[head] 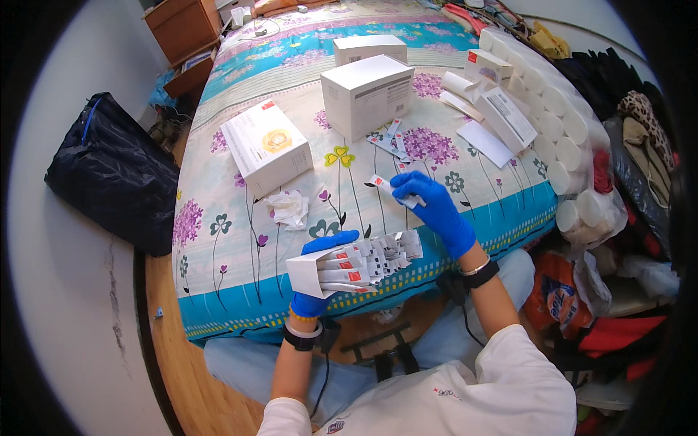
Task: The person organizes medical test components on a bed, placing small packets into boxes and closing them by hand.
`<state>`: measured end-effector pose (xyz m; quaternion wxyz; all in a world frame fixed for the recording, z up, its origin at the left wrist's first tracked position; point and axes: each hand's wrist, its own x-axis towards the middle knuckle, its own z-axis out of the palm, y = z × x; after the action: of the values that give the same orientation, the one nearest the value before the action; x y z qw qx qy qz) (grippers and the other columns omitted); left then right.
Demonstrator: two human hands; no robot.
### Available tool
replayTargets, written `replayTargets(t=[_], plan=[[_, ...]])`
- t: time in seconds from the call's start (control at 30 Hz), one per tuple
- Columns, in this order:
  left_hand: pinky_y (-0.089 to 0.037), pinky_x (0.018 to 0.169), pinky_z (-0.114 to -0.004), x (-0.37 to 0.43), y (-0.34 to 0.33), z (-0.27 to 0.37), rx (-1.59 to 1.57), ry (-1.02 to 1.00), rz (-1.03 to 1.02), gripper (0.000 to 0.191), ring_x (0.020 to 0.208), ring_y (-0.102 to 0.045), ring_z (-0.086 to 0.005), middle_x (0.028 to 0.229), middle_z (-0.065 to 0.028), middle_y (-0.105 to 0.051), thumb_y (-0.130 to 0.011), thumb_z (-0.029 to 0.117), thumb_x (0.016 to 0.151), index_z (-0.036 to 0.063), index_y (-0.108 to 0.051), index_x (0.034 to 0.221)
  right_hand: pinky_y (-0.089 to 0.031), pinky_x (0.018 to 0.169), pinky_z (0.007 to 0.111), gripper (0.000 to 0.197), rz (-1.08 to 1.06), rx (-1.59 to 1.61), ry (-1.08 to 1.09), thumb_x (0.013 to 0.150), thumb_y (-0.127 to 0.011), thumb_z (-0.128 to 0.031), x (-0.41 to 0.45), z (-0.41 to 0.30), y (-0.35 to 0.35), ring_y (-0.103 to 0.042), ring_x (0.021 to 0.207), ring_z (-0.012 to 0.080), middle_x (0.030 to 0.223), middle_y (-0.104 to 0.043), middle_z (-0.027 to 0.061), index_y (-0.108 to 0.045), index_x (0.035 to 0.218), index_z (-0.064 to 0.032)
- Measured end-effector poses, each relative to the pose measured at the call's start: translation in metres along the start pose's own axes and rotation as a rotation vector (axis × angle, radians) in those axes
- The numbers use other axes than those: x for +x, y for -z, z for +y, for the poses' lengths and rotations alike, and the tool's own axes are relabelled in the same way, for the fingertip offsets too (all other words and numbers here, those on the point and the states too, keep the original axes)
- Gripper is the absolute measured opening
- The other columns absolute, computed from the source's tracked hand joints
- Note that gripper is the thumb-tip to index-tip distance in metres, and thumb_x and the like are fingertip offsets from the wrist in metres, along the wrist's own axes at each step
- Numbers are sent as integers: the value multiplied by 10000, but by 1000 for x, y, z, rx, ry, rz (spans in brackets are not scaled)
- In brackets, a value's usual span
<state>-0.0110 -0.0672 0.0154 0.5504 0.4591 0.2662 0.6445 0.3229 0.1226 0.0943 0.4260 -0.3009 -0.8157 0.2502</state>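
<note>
My left hand (329, 242), in a blue glove, grips a white carton (305, 277) from beneath and behind at the bed's front edge. The carton lies tilted with its open side up, packed with several white stick sachets (349, 266) bearing red marks. Above and to the right of it, my gloved right hand (433, 204) pinches one white stick sachet (383, 184). Part of that sachet is hidden by the fingers. Just beyond the right hand, a few blue-and-white stick sachets (390, 143) lie loose on the flowered bedspread (349, 191).
A crumpled tissue (289, 209) and a closed white box (267, 144) are at the left. Larger white boxes (368, 95) stand behind. Opened cartons (504, 120) lie at the right beside plastic-wrapped paper rolls (556, 125). A black bag (114, 174) leans against the wall.
</note>
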Motion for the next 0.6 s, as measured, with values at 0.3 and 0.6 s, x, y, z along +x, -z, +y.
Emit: replayTargets(t=[0.3,0.6], plan=[[-731,1350,-589,-4,11,-5,-140,-40,-27,484,1633,-842,-421,1838,-280,-805,-761,367,1359,56,-738,1730,-736,1086,551,283,-72,-296,-144,1108,-897,-37,-4,-37,3,-895,1295,403,1334,-926,168,-913,1377,-120],[-506,1556,-746,-8,24,-18,-153,2,-102,580,1881,-599,-530,1992,-264,-662,-828,192,1332,165,-631,1877,-704,1118,557,470,-324,-525,-268,1139,-983,-220,32,43,-69,-850,1269,470,1366,-855,227,-888,1586,-110]])
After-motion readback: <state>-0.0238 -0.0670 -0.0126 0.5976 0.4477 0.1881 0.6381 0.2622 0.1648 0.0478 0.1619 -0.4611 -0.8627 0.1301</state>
